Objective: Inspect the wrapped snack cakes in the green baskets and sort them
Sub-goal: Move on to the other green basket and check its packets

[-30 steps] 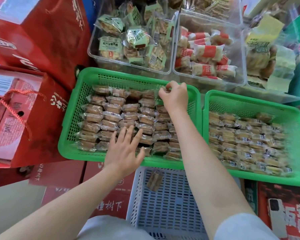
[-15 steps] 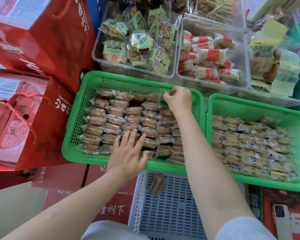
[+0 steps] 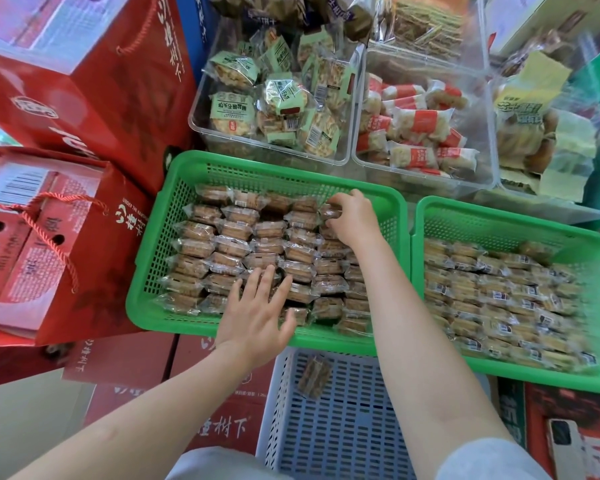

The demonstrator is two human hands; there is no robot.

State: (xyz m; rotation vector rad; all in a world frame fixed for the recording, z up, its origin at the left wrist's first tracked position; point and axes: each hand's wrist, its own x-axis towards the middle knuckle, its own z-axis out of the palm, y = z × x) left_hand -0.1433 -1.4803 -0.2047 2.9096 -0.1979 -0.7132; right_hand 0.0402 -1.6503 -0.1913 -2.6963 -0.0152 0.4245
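Pinching far-row snack cake (image 3: 329, 212) still, right hand (image 3: 352, 220); left hand (image 3: 257, 315) unchanged, fingers spread flat.

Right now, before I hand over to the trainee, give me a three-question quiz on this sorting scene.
1. True or false: the left hand lies flat with fingers spread over cakes in the left green basket.
2. The right hand pinches a wrapped cake at which corner of that basket: A near-left, B far-right, C near-right?
3. How many cakes lie in the blue-grey basket?

Key: 1 true; 2 B; 3 one.
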